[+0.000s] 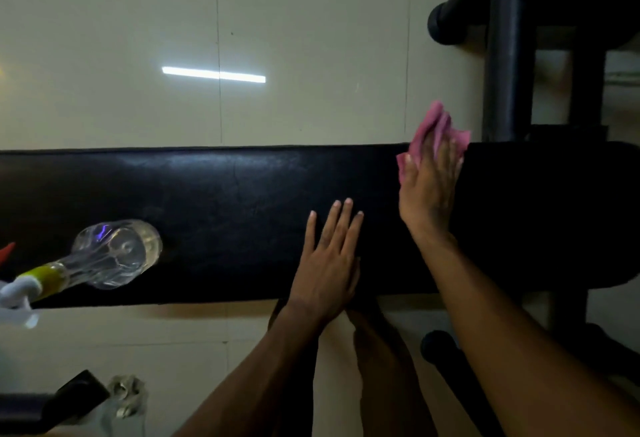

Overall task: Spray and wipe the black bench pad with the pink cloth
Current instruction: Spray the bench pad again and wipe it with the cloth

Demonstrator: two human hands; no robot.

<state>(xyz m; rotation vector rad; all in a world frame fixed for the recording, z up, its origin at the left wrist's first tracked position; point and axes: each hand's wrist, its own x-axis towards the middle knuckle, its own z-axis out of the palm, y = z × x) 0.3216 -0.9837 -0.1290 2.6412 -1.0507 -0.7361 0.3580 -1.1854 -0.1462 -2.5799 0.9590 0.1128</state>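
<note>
- The long black padded vinyl bench pad point(214, 208) runs from 9 o'clock to 3 o'clock across the view, and it serves as the desk that carries the bottle and both hands
- The right hand point(427, 190) lies flat at about 2 o'clock with the crumpled pink cloth point(437, 131) pressed under its fingers; its grip is spread out, pinning the cloth to the pad rather than closing around it, which suits a wiping stroke
- The cloth sits at the pad's far edge, part of it bunched up and hanging over that edge
- The left hand point(329, 260) rests palm down near the pad's near edge at about 5 o'clock, its grip apart and holding nothing; I judge it braces the person while the other hand wipes
- The clear plastic spray bottle with a yellow collar and white trigger head point(114, 256) stands on the pad at 8 o'clock, well apart from both hands, set aside within reach
- A little clear liquid seems to sit in the bottle; how much I cannot tell
- The sheen on the pad near 11 o'clock may be wetness or reflected light
</note>
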